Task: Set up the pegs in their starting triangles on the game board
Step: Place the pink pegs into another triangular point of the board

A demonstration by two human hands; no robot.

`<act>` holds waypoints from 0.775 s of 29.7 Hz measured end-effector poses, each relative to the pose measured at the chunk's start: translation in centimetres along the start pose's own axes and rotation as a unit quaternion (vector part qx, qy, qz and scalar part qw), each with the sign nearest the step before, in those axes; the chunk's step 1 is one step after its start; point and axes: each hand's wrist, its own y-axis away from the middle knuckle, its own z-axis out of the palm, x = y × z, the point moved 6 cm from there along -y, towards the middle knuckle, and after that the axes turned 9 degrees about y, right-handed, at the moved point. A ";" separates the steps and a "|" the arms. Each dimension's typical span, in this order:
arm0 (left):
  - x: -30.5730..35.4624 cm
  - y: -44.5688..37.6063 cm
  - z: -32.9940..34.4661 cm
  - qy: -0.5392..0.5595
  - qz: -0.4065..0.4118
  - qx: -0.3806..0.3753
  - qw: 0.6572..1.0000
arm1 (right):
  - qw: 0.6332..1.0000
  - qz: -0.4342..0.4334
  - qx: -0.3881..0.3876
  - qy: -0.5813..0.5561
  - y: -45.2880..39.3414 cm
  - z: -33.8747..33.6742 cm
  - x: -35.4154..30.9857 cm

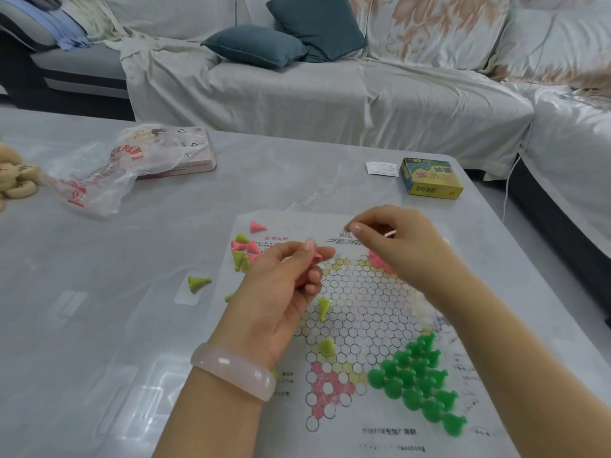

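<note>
The paper game board (360, 312) lies flat on the table, printed with a star of circles. Dark green pegs (420, 378) fill its near-right triangle. Two yellow-green pegs (324, 307) stand on the left part of the board. My left hand (281, 292) hovers over the board's left edge, fingers closed on pink pegs (316, 257). My right hand (393, 239) is above the far triangle, thumb and forefinger pinched, with a thin pale peg tip (390, 233) sticking out. Beneath it some pink pegs (377, 259) show, partly hidden.
Loose pink and yellow-green pegs (243, 249) lie off the board's far-left corner, one yellow-green peg (197, 283) further left. A yellow game box (429, 181) and paper slip sit far right; a plastic bag (99, 173) and pink box far left. A sofa stands behind.
</note>
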 end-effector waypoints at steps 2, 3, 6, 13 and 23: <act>0.0 0.2 0.2 -0.069 0.023 -0.006 0.997 | 0.996 0.014 -0.031 -0.083 1.2 1.2 -1.4; 0.0 0.3 0.1 -0.093 0.034 -0.003 0.995 | 0.992 0.022 -0.042 -0.117 1.7 1.8 -1.7; 0.1 0.3 -0.1 -0.133 0.057 0.014 0.989 | 0.979 0.046 -0.050 -0.192 2.3 3.0 -1.8; 0.6 0.4 -0.3 -0.262 0.129 0.029 0.956 | 0.953 0.090 -0.049 -0.287 3.0 3.8 -1.1; 0.7 0.9 -0.1 -0.349 0.149 0.025 0.925 | 0.949 0.091 -0.033 -0.299 3.4 3.7 -0.9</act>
